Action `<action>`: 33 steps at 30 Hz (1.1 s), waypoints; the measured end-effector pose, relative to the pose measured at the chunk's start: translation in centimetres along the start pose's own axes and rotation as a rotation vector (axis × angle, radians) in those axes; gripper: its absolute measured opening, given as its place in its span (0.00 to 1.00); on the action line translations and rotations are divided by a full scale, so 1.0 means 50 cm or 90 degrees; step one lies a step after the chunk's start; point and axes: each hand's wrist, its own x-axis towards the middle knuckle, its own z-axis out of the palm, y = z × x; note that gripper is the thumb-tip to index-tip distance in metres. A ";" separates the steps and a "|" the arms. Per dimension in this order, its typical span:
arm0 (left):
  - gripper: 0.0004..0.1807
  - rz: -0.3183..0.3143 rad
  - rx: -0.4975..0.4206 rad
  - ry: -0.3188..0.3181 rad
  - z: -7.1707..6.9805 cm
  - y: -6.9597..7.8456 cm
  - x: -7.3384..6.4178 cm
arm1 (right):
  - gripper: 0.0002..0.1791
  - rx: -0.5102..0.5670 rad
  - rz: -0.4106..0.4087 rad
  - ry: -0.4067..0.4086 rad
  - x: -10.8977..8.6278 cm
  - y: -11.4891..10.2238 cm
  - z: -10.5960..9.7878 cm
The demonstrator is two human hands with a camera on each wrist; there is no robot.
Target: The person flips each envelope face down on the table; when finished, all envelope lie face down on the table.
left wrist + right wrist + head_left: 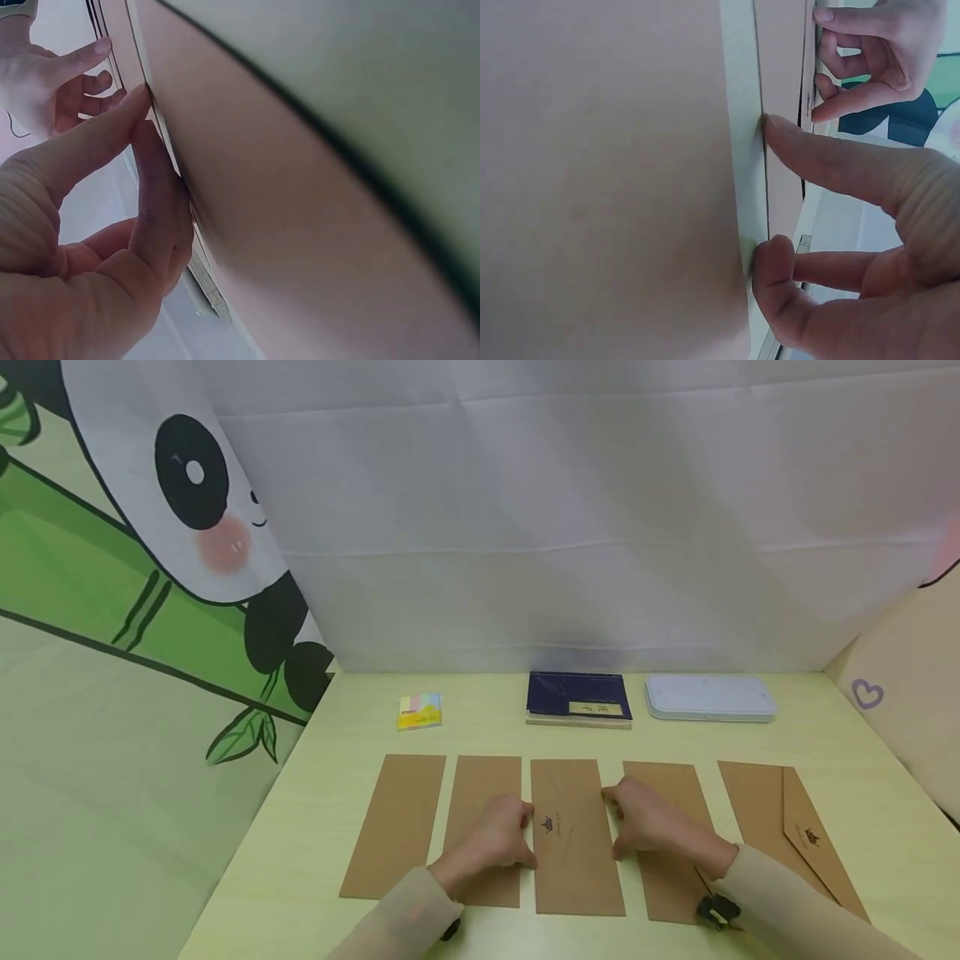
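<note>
Five brown paper envelopes lie in a row on the table. At the middle envelope (576, 877), which has a small dark crown print, my left hand (491, 839) touches the left long edge with thumb and fingertips. The right hand (656, 818) is at its right long edge, index finger toward the far end and thumb nearer me. The left hand lies over part of the second envelope (487, 777), the right over the fourth envelope (667, 781). In the right wrist view a gap separates the right thumb and fingertips (776, 259).
The leftmost envelope (393, 827) is plain; the rightmost envelope (757, 802) shows its flap and crown print. Behind the row are a sticky-note pack (419, 712), a dark blue book (577, 689) and a pale blue case (709, 697). A white cloth (525, 527) hangs at the back edge.
</note>
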 end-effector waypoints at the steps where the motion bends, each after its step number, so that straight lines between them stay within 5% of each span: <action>1: 0.28 0.004 0.008 0.000 0.001 0.000 0.001 | 0.39 0.010 0.006 -0.004 0.000 0.000 0.000; 6: 0.29 -0.002 -0.001 -0.001 0.003 -0.002 0.003 | 0.48 0.098 0.065 -0.027 0.003 -0.006 -0.012; 13: 0.25 -0.036 -0.043 -0.009 0.002 0.004 0.007 | 0.43 0.159 0.140 -0.022 0.011 -0.017 -0.038; 25: 0.24 -0.077 -0.087 -0.002 0.009 0.015 0.008 | 0.36 0.274 0.153 -0.003 0.010 0.011 -0.034; 33: 0.22 -0.071 -0.082 0.013 0.013 0.017 0.007 | 0.32 0.290 0.146 -0.001 0.014 0.023 -0.028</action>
